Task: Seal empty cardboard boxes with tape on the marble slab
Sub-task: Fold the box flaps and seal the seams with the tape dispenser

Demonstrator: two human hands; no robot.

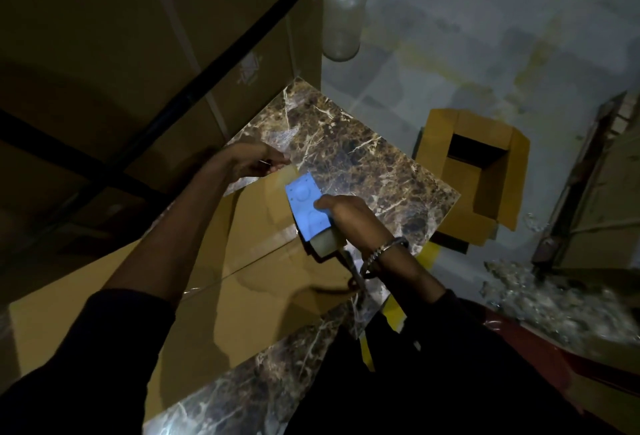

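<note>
Head view:
Cardboard box point(221, 296): lies on the marble slab point(363, 160), flaps closed, centre seam visible.
Right hand point(349, 219): fingers wrapped around the blue tape dispenser point(306, 207), which sits on the box top at its far end.
Left hand point(258, 160): at the box's far edge, fingers curled; whether they pinch tape cannot be told.
Open box point(474, 171): on the floor beyond the slab, flaps up.
Glass bottle point(343, 11): stands beside stacked cartons point(138, 53).
</note>
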